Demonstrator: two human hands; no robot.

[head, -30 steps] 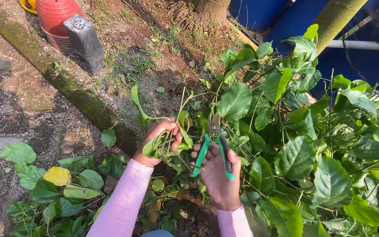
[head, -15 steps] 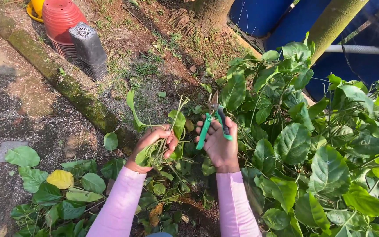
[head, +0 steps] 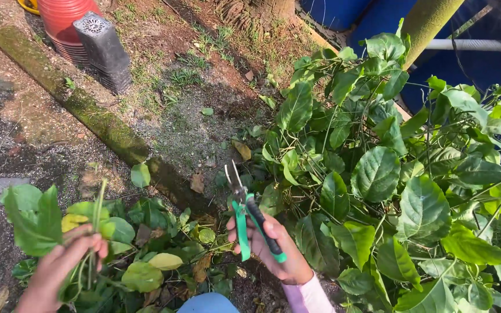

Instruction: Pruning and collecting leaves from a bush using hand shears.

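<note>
The left hand [head: 59,269], low at the left, is closed around a limp, light bunch of cut leafy stems [head: 42,223], gripped at the stalks, while the right hand [head: 271,246] grasps stiff green-handled pruning shears [head: 247,217], blades parted, beside the leafy bush [head: 389,174].

Outdoor garden, leafy shrub [head: 389,174], bare soil [head: 175,52], mossy curb [head: 88,113], stacked plant pots [head: 102,49]
</note>
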